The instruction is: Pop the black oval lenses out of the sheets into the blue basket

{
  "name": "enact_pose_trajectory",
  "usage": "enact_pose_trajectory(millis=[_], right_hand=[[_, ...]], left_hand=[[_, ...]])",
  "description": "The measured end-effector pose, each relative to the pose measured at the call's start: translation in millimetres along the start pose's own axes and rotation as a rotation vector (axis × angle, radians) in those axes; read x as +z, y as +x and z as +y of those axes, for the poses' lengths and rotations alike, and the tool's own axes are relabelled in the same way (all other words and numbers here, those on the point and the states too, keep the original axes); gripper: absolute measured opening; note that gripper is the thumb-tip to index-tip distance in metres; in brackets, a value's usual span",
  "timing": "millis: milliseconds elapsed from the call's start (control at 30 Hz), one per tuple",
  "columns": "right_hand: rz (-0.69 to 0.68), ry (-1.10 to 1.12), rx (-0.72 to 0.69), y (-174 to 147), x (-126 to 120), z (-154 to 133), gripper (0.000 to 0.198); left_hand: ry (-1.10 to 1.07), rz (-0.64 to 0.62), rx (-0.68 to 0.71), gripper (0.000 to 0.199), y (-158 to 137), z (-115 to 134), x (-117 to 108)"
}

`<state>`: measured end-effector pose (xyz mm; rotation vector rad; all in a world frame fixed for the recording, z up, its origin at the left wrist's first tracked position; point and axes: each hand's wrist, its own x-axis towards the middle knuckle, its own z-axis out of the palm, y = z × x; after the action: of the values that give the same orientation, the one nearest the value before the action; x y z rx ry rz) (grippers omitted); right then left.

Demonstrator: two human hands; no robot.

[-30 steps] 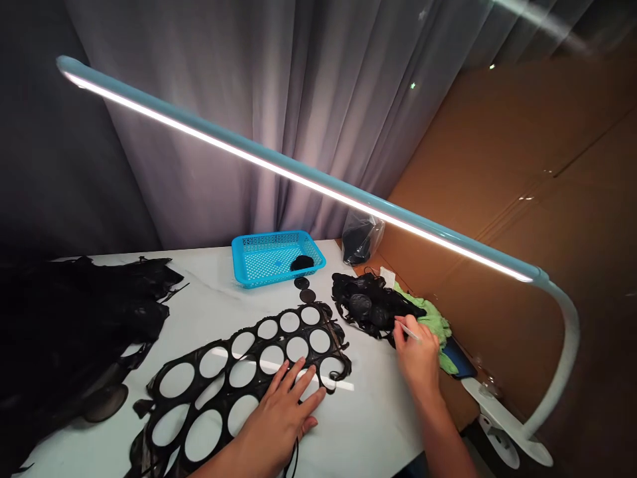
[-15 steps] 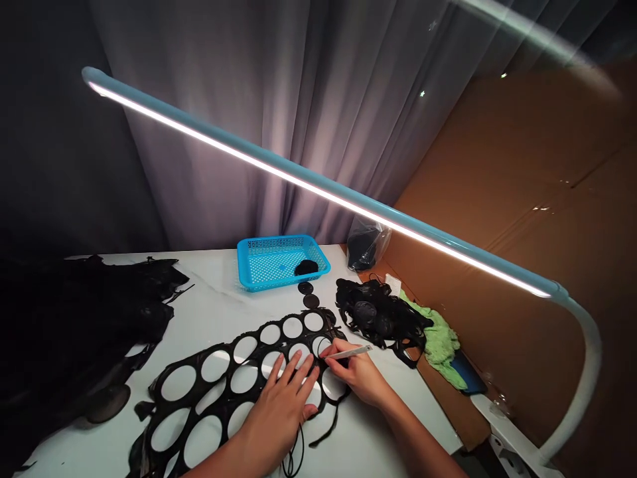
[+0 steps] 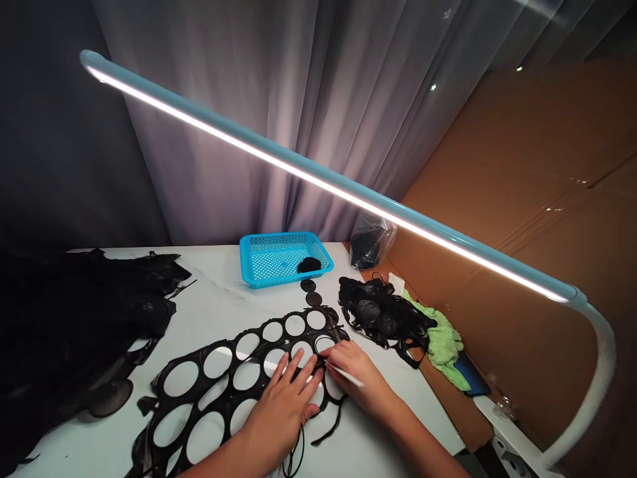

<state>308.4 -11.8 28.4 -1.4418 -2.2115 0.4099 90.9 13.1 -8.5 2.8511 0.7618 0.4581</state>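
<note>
A black sheet [image 3: 237, 350] full of round cut-outs lies across the white table. My left hand [image 3: 287, 398] rests flat on its right part, fingers spread, pressing it down. Close beside it, my right hand [image 3: 355, 372] pinches a slim white stick-like tool [image 3: 348, 376], its tip hidden at the sheet by a hole near the right end. A thin dark ring shows inside that hole. Two black discs [image 3: 313, 299] lie beyond the sheet, and a thin black cord [image 3: 294, 461] loops out from under my left wrist.
A blue plastic basket [image 3: 269, 259] holding black discs stands at the back. Black scraps [image 3: 385, 315] are heaped on the right, near a green cloth [image 3: 444, 345]. A large black pile [image 3: 84, 332] covers the left. A lit bar lamp [image 3: 318, 179] stretches overhead.
My right hand has rolled slightly, and the white tool's rear end has swung downward toward me. My left hand stays on the sheet. The camera view has shifted a little.
</note>
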Motion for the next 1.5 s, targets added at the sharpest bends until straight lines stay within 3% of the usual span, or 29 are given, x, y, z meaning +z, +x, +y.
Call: enact_pose_trajectory(millis=[67, 133, 267, 367, 567, 800, 1167, 1433, 1500], right_hand=[[-0.01, -0.136, -0.107, 2.2, 0.6, 4.1, 0.013], [0.053, -0.229, -0.088, 10.6, -7.0, 16.0, 0.009], [0.327, -0.438, 0.255, 39.1, -41.2, 55.5, 0.017], [0.423, -0.402, 0.378, 56.6, -55.9, 71.2, 0.017], [0.132, 0.303, 0.219, 62.0, -26.3, 44.7, 0.014], [0.03, 0.49, 0.173, 58.9, -13.7, 33.3, 0.013], [0.005, 0.374, 0.125, 62.5, -15.3, 34.6, 0.011], [0.029, -0.143, -0.113, 53.6, 4.4, 30.7, 0.011], [0.065, -0.23, -0.114, 58.7, 3.0, 33.8, 0.011]], left_hand=[[-0.012, 0.006, 0.004, 0.053, 0.2, -0.6, -0.8], [-0.025, 0.009, 0.004, 0.052, -0.4, -1.7, -0.6], [-0.027, -0.019, 0.008, 0.048, -2.9, -3.1, -1.8], [-0.036, -0.042, 0.034, 0.046, -1.6, -1.9, -7.2], [-0.044, 0.011, -0.024, 0.048, 19.5, -3.3, -21.7], [0.026, 0.005, -0.081, 0.044, 33.0, -13.5, -12.7], [0.079, 0.018, -0.087, 0.048, 32.3, -9.9, -3.7], [0.058, 0.004, -0.097, 0.048, 33.2, -9.0, -4.8], [0.056, 0.003, -0.1, 0.047, 32.8, -9.1, -5.0]])
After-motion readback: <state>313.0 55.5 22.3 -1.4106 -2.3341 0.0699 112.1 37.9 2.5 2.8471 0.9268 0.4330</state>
